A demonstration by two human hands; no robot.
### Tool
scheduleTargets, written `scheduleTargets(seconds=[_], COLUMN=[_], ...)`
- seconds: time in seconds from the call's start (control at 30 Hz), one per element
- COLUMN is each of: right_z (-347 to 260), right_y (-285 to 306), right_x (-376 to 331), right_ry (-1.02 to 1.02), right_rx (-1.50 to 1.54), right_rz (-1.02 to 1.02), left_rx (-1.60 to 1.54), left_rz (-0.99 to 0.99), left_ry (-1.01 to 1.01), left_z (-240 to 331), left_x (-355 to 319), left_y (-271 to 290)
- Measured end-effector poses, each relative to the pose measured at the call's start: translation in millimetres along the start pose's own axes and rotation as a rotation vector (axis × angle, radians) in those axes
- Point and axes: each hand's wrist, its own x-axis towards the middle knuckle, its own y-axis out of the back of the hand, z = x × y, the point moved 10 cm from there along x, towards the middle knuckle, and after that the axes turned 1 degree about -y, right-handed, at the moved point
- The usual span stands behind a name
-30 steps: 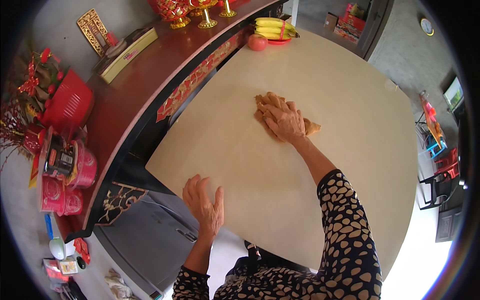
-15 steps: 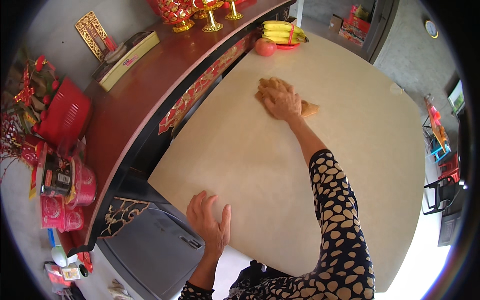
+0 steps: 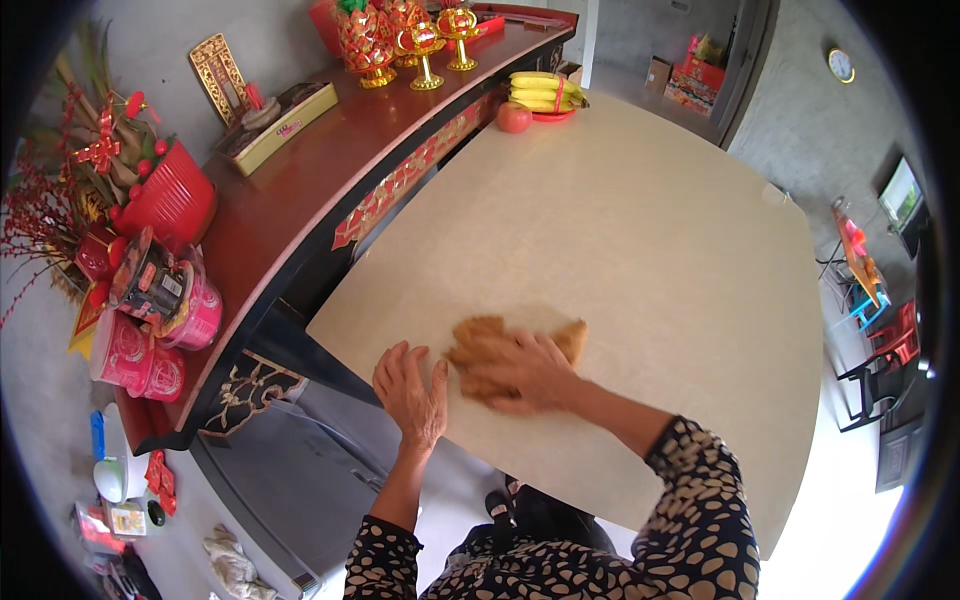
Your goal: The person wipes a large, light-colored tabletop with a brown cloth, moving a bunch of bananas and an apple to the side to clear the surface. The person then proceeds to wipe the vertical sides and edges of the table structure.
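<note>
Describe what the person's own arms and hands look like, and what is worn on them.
Both arms wear dark, near-black sleeves printed all over with pale tan, rounded spots. The right sleeve ends partway down the forearm; the left sleeve also stops short of the wrist. Below the cuffs the forearms are bare. The left hand and right hand wear no gloves; no watch or bracelet shows, and rings cannot be made out.

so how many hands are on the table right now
2. The left hand lies flat near the table's near edge; the right hand presses on the orange-brown cloth just beside it. No other hands in view.
</note>
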Motion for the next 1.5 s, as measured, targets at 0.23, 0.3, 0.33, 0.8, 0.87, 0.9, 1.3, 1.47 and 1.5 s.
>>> scheduleTargets(seconds=[0.23,0.3,0.33,0.8,0.87,0.9,1.3,1.47,1.5], right_z=[62,106,126,298,299,300,280,210,192], right_y=[47,63,70,44,38,35,-5,-28,-32], right_x=[-51,-47,-42,97,121,131,233,267,267], right_ry=[-0.304,-0.421,-0.477,-0.806,-0.782,-0.757,-0.512,-0.316,-0.276], right_rx=[-0.197,-0.23,-0.244,-0.23,-0.216,-0.211,-0.12,-0.161,-0.138], right_rz=[0.195,0.323,0.382,0.305,0.288,0.281,0.163,0.081,0.087], left_rx=[0.016,0.008,0.005,-0.038,-0.045,-0.052,-0.063,-0.067,-0.063], left_rz=[-0.02,-0.013,-0.009,-0.095,-0.113,-0.124,-0.147,-0.13,-0.114], left_ry=[0.003,-0.006,-0.012,0.041,0.057,0.055,0.071,0.055,0.055], left_z=[1,3,3,2,0,0,0,2,0], left_x=[0,1,2,8,9,10,13,14,13], left_y=[-1,0,0,1,-1,-2,0,4,4])
